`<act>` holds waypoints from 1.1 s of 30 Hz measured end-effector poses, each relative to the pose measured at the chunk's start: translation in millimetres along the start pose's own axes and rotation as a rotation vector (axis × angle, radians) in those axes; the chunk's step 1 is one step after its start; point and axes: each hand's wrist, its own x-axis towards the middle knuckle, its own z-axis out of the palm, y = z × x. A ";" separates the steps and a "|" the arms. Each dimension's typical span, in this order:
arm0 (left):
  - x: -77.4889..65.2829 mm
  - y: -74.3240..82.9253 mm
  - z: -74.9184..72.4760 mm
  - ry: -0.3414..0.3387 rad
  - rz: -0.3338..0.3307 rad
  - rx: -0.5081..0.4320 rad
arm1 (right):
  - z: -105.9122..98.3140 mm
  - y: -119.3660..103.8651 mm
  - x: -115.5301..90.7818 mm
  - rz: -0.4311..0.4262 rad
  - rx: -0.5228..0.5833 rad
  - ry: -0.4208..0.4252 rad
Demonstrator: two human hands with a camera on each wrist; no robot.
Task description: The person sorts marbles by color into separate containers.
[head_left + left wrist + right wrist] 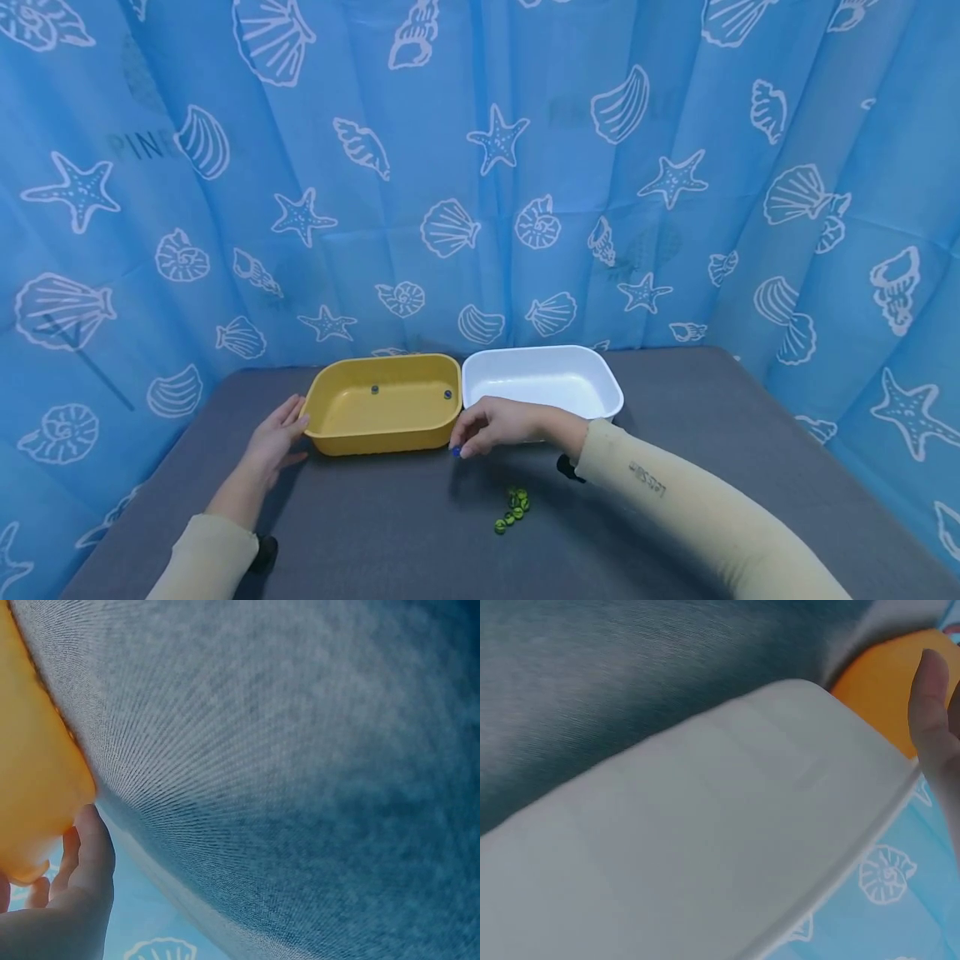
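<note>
My right hand (pixel 495 427) pinches a small blue marble (pixel 456 452) between thumb and fingertips, in front of where the two bins meet. In the right wrist view the thumb (pixel 931 697) shows at the right edge, and the marble is out of sight. The yellow bin (pixel 382 442) stands on the left with two dark bluish marbles (pixel 375 389) on its floor. Against its left end rests my left hand (pixel 272 442), fingers extended along the wall and rim. Several green marbles (pixel 517 510) lie grouped on the table, nearer than the right hand.
A white bin (pixel 540 353) stands right beside the yellow one, its front partly covered by my right hand and forearm. Dark grey cloth covers the table (pixel 375 533). Behind the bins hangs a blue curtain (pixel 480 192) with a seashell print.
</note>
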 end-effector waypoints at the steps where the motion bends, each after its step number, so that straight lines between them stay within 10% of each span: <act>1: -0.2 -0.2 0.0 -0.001 0.002 0.001 | -0.9 -1.0 1.5 -0.007 0.007 0.011; 33: 2.2 -1.6 -1.6 0.025 0.007 0.014 | 15.6 -12.7 82.7 0.111 0.229 0.470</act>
